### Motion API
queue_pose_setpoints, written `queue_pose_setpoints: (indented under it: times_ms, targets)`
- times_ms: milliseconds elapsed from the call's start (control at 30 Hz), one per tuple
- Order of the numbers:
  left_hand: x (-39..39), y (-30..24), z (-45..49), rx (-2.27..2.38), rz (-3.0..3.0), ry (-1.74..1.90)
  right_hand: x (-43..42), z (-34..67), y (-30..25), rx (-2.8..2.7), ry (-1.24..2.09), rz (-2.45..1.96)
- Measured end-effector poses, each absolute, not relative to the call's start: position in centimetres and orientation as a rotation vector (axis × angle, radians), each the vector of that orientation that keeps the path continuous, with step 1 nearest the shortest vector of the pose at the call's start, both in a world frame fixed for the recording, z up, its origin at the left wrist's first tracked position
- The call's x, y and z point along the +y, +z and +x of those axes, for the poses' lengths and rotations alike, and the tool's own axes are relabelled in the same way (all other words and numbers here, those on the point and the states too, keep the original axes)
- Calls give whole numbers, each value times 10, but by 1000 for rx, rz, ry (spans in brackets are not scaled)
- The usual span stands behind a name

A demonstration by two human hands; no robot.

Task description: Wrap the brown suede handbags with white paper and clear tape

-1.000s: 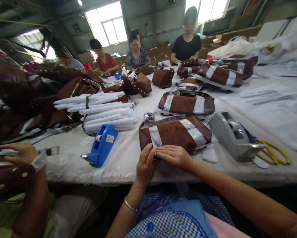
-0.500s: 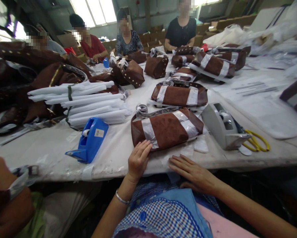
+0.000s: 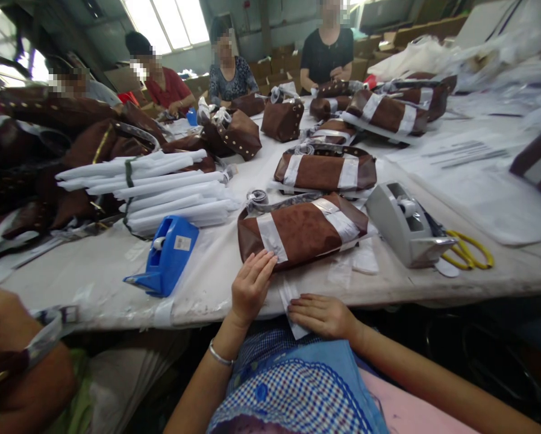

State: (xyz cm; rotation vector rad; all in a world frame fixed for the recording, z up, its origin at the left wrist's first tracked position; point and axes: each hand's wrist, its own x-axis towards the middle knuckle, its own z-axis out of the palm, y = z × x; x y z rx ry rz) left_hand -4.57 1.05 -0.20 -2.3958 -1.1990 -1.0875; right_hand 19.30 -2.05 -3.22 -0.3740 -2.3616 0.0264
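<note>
A brown handbag lies on the table in front of me, two pale bands wrapped around it and its strap covered in clear film. My left hand rests with straight fingers on its lower left edge, fingertips over the left band. At the table's front edge my right hand lies flat, fingers stretched, on a thin whitish strip of film or paper that hangs over the edge. Part of that strip is hidden under the hand. Neither hand grips anything that I can see.
A blue tape dispenser stands left, a grey one right beside yellow-handled scissors. White wrapped rolls and piled brown bags are at left. Another banded bag lies behind mine. Several people sit or stand across the table.
My right hand has moved left and a little towards me, and the whitish strip now shows at the table edge beside it. My left hand stays on the bag.
</note>
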Motion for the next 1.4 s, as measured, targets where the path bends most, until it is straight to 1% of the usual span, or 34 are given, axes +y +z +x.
queue_pose_setpoints:
  times_ms: [100,267,433,567,700,867,1167,1400]
  targets:
    - [10,-8,-47,-1164,-2388,-1066,-20,190,-31,-2388,45,-369]
    - [9,-18,-50,-1179,-2382,-1005,-14,191,-25,-2459,100,-480]
    - [6,-14,-54,-1173,-2445,-909,-10,193,-16,-2415,112,-377]
    - [1,-11,-59,-1125,-2520,-804,-4,193,-5,-2454,66,-350]
    - [-1,-14,-61,-1116,-2527,-767,4,187,-3,-2498,-36,-429]
    - [-3,-18,-60,-1131,-2521,-751,10,183,-4,-2436,-92,-393]
    - [-4,-19,-62,-1109,-2509,-780,39,179,16,-2470,-201,-396]
    - [-4,-15,-63,-1040,-2495,-856,44,178,15,-2445,-159,-438]
